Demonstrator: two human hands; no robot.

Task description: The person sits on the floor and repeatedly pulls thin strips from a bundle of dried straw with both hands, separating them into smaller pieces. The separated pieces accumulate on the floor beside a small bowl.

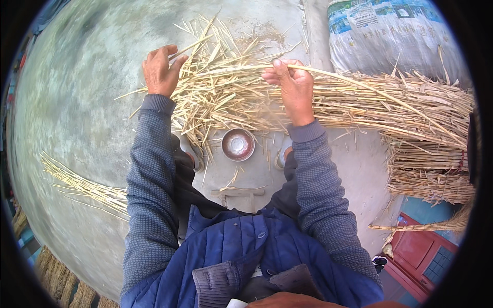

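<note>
My right hand [294, 91] pinches a long, thin dry stalk [377, 92] between thumb and fingers. The stalk runs from a tip left of this hand out to the right, above a thick layer of similar stalks [349, 105]. To the left, my left hand [162, 71] is closed with curled fingers on a pale strip of dry husk [195, 45], which sticks out past the thumb. Beneath and between both hands spreads a heap of loose husk strips [221, 92]. Apart from both hands, a small metal bowl [238, 145] stands on the ground between my feet.
A white woven sack [393, 43] lies at the back right. Tied stalk bundles [431, 169] are stacked at the right, near a red door [416, 244]. A thin bunch of stalks [87, 186] lies on the concrete floor [77, 102] at left. More bundles [56, 277] line the lower left.
</note>
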